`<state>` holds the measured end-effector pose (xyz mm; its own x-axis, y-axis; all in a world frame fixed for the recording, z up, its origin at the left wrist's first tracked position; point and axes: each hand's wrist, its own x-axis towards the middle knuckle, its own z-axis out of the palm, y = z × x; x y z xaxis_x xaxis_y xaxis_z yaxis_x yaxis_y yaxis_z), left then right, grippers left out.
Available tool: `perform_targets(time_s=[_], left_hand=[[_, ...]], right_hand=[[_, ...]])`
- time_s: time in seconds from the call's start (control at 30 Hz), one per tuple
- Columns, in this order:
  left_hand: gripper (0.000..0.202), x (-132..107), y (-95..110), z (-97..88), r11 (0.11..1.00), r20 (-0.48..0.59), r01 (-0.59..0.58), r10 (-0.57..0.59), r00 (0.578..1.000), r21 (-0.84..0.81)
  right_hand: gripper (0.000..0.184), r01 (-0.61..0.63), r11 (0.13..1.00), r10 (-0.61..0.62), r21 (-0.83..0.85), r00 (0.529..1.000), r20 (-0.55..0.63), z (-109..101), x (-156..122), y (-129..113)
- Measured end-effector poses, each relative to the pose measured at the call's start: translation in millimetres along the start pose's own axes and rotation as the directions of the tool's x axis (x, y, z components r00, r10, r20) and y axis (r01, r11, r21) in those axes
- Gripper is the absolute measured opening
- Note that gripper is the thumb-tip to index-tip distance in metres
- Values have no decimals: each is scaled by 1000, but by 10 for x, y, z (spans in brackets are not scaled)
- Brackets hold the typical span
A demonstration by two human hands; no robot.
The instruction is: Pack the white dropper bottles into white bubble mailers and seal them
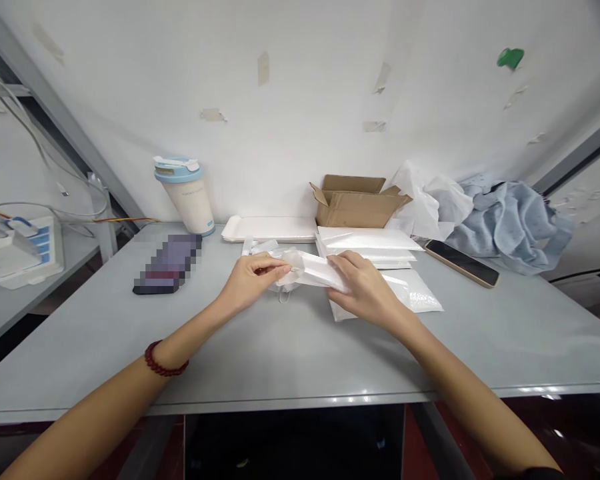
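Note:
My right hand is closed round a slim white packet, thumb below and fingers on top, holding it above the table. The packet's left end seems to gape open. At that end my left hand pinches thumb and fingertips together. What lies in the pinch is too small to make out. Behind and below the left hand are some small clear plastic bags, partly hidden, with a thin loop hanging near them. Just past my right hand lie stacked white padded mailers and one flat mailer.
At the back stand an open brown cardboard box, a flat white stack and a lidded cup. A blurred-out phone lies left, a dark phone right. Crumpled white plastic and blue cloth fill the right back corner.

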<state>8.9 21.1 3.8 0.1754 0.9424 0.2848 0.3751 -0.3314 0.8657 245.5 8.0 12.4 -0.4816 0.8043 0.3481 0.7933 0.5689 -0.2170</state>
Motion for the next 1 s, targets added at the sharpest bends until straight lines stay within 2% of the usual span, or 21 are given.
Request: perform_targets(time_s=[0.1, 0.17, 0.27, 0.37, 0.47, 0.57, 0.67, 0.73, 0.8, 0.9, 1.0], left_hand=[[22, -8, -42, 2, 996, -112, -10, 19, 994, 86], [21, -7, -84, 16, 980, -113, -30, 53, 992, 195], [20, -13, -141, 76, 907, 31, -127, 125, 992, 402], [26, -35, -171, 163, 789, 177, -248, 178, 968, 562], [28, -48, -188, 235, 679, 247, -330, 221, 944, 655], [25, -38, -218, 271, 640, 268, -356, 235, 934, 681], [24, -19, -236, 275, 668, 262, -358, 245, 934, 653], [24, -11, -222, 260, 729, 223, -340, 256, 941, 594], [21, -8, -188, 225, 818, 129, -278, 247, 960, 503], [17, 3, -139, 136, 934, -73, -112, 145, 987, 338], [18, 29, -121, 29, 986, -236, -27, 66, 970, 164]], right_hand=[[35, -52, 997, 47, -58, 994, -94, -36, 11, 70], [31, -99, 993, 88, -61, 983, -160, -73, 20, 133], [33, -161, 987, 153, -20, 967, -204, -114, 32, 200], [35, -189, 982, 184, -5, 962, -203, -114, 39, 207], [35, -176, 984, 170, -17, 967, -192, -91, 40, 182], [34, -153, 988, 147, -22, 972, -185, -78, 38, 165], [32, -131, 991, 124, -30, 978, -167, -79, 35, 169], [30, -131, 991, 123, -42, 981, -153, -81, 35, 180], [29, -142, 988, 133, -58, 981, -141, -80, 37, 191], [26, -161, 984, 150, -77, 979, -135, -77, 38, 202], [25, -159, 984, 145, -83, 978, -148, -75, 36, 203]])
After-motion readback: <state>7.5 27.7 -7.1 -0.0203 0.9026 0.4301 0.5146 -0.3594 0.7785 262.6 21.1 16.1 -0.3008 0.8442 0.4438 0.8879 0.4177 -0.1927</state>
